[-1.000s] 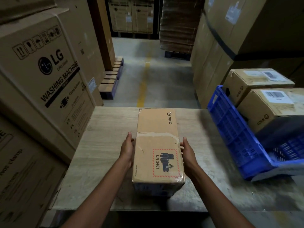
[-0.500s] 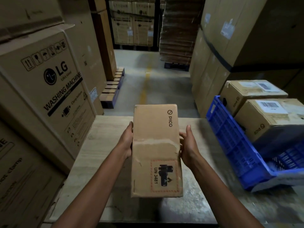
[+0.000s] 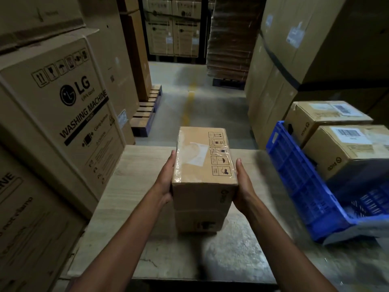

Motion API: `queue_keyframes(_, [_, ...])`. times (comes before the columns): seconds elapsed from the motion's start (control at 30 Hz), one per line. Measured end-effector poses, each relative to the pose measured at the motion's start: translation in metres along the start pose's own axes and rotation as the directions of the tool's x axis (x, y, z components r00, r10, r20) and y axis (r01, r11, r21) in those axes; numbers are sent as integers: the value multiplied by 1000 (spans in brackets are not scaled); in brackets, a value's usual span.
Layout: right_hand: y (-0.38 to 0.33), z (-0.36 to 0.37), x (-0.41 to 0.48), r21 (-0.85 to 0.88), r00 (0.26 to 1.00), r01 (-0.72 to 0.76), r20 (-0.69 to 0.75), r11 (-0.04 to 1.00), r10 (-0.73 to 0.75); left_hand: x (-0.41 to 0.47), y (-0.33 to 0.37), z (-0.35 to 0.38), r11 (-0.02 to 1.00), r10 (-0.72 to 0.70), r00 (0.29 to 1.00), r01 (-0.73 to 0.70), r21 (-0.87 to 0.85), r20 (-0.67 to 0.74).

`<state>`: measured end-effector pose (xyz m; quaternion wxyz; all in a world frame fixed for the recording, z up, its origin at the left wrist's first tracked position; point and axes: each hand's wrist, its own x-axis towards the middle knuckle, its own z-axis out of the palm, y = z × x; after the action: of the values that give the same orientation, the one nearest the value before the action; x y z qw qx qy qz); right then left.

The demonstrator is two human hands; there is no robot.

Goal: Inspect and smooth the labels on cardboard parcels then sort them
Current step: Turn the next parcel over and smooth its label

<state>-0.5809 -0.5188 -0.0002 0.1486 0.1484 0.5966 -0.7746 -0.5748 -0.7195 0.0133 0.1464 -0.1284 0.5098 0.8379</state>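
A long cardboard parcel [image 3: 203, 165] is held above the wooden table [image 3: 134, 186], tipped so a taped face with handling symbols and a pale torn label [image 3: 196, 153] points up. My left hand [image 3: 166, 180] presses its left side and my right hand [image 3: 242, 182] presses its right side. The face with the hazard sticker now points toward me, low down and in shadow.
A blue plastic crate [image 3: 305, 192] lies tilted at the right, with two labelled parcels [image 3: 324, 119] [image 3: 347, 148] at its far side. Big washing machine cartons [image 3: 63, 114] wall the left; tall cartons [image 3: 294, 60] stand at the right. A floor aisle runs beyond the table.
Both hands lifted the parcel off the table and rolled it toward me, so the hazard-sticker face swung down to the front and the taped symbol face came up.
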Motion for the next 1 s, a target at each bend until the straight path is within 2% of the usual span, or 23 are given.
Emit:
queue_keyframes(0.1, [15,-1,1,-72,1000,19,-4,997,-19,0,-9,-8,1000,8,1000,-8,20,-3])
queue_keyframes(0.2, [19,0,-3,-107,999,41,6,993,-41,0,-13,-17,996,52,997,-48,71,-63])
queue_keyframes(0.27, [16,3,-7,-150,993,105,-46,983,-113,1,-12,-20,978,158,971,-128,167,-181])
queue_keyframes(0.33, [13,5,-11,-267,950,237,-136,934,-280,-1,-11,-21,883,381,869,-241,404,-315])
queue_keyframes(0.37, [12,6,-14,-370,909,309,-158,876,-387,-6,-11,-19,778,521,795,-291,557,-312])
queue_keyframes(0.4, [11,6,-18,-514,847,383,-137,768,-514,-13,-11,-16,613,669,705,-346,710,-233])
queue_keyframes(0.43, [10,6,-22,-651,764,458,-60,606,-642,-20,-9,-14,411,787,609,-401,819,-97])
queue_keyframes(0.47, [12,6,-23,-749,676,518,62,413,-734,-24,-10,-13,226,842,537,-446,866,57])
queue_keyframes(0.5, [16,6,-22,-798,598,560,201,225,-776,-28,-11,-12,81,848,493,-481,873,193])
queue_keyframes(0.53, [20,5,-22,-804,537,589,319,76,-781,-29,-15,-12,-23,827,477,-499,866,297])
queue_keyframes(0.6, [30,4,-20,-788,495,609,467,-90,-733,-27,-24,-10,-134,745,531,-474,870,404])
queue_keyframes(0.7, [36,6,-20,-811,534,543,534,-218,-656,-21,-38,-8,-219,613,675,-353,910,410])
queue_keyframes(0.8, [34,10,-21,-831,579,497,531,-248,-619,-18,-39,-6,-263,569,731,-272,926,376])
queue_keyframes(1.0, [10,14,-26,-826,615,484,557,-290,-558,-21,-14,8,-424,478,763,-233,875,434])
